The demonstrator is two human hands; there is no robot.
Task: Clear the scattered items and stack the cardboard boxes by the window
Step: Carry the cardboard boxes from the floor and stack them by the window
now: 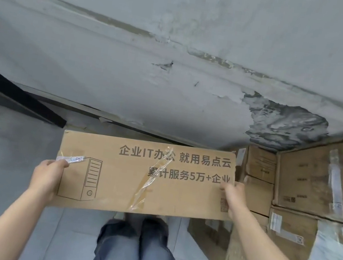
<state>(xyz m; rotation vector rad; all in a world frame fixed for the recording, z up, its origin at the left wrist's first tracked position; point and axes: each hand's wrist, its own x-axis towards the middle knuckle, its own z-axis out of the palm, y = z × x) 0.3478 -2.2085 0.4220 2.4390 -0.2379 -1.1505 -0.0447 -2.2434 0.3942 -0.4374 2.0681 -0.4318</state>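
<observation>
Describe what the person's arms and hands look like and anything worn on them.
Left arm and right arm are bare, no sleeves in view. Left hand and right hand wear no gloves; no watch or band on either wrist. The cardboard box hides most fingers, so rings cannot be ruled out.

Arms extended, left hand (47,177), right hand (234,201) gripping cardboard box (118,177)

**Matt cardboard, flaking paint**

The box (112,188) is matt brown cardboard crossed by crinkled, glossy clear tape (151,180). The stacked boxes (306,180) on the right are the same cardboard. The far wall (131,67) has rough, peeling paint. The trousers (145,258) are denim.
</observation>
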